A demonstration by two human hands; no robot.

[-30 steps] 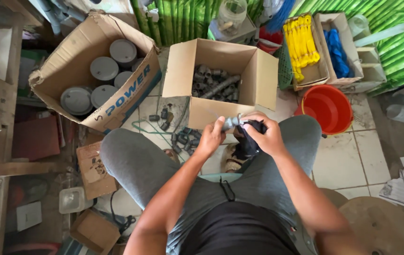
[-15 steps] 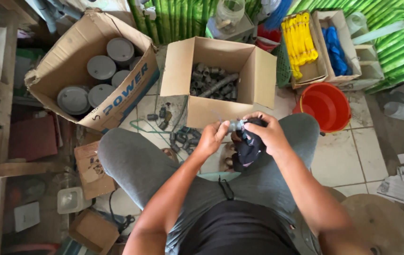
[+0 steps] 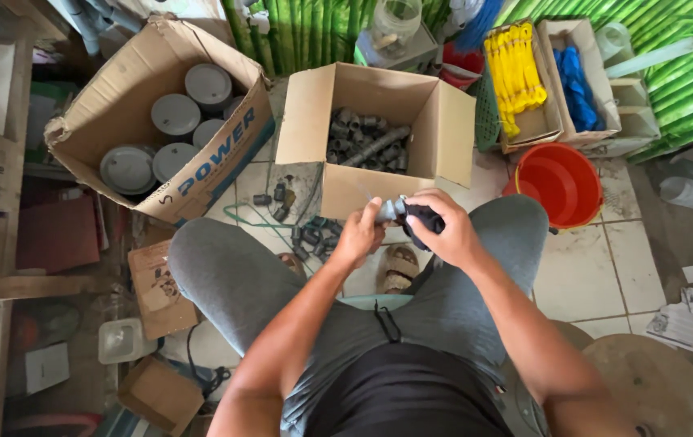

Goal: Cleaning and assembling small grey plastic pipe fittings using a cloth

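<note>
My left hand (image 3: 357,235) pinches small grey pipe fitting (image 3: 389,210) above knees. My right hand (image 3: 443,228) grips dark cloth (image 3: 423,220) against it. Step: wiping fitting, I judge. Next: firm hold, turn steadily, keep over open box (image 3: 451,121).

Left grip (image 3: 357,239), right grip (image 3: 447,231) closed together.

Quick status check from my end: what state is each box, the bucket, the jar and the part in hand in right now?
Small grey pipe fitting: held between left hand and right hand, with a dark cloth.
Middle cardboard box: open, partly filled with grey fittings.
Large cardboard box: open, tilted, holding round grey caps.
Orange plastic bucket: upright, looks empty.
Clear jar: upright.
</note>
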